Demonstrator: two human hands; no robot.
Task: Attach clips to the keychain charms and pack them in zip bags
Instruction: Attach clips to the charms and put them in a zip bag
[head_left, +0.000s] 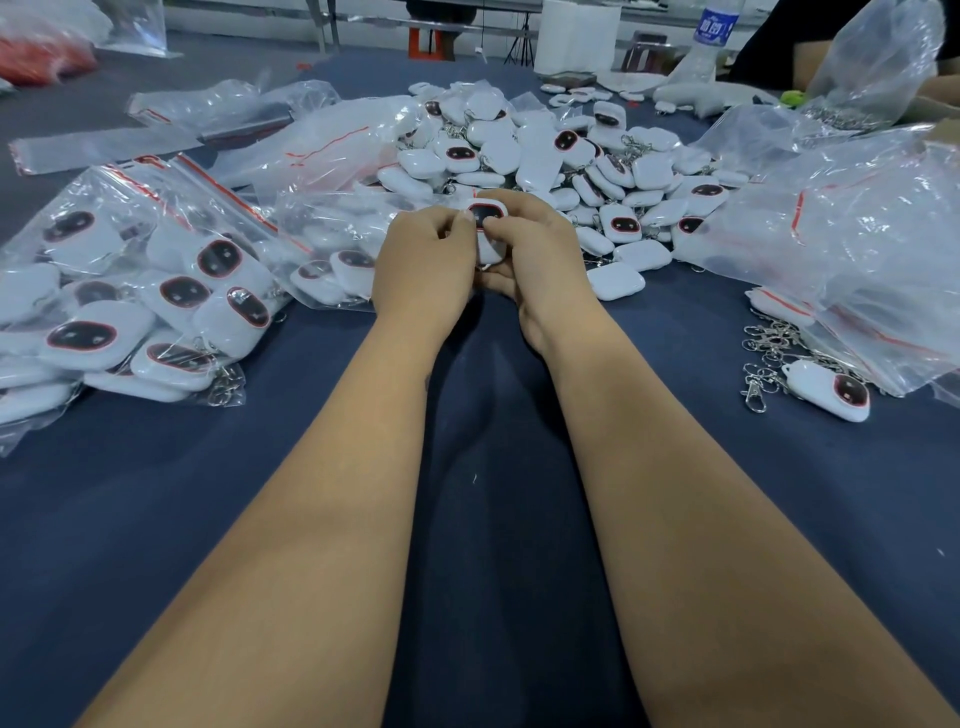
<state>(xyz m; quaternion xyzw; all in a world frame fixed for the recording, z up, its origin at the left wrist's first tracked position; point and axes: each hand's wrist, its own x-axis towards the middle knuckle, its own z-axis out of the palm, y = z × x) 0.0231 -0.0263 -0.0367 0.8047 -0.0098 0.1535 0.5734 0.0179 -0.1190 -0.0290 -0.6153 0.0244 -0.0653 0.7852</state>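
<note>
Over the dark cloth (493, 467), both forearms outstretched, left hand (423, 270) and right hand (530, 260) pinch one white charm (487, 221) in a closed grip

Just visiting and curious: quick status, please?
Left hand and right hand both gripping one white charm. Clip not visible. Loose charm pile behind; nothing blocking.

Looked like a small packing workshop to me: a big cloth-covered table (156, 519) held a heap of loose charms (571, 156) and filled zip bags (130, 291).
</note>
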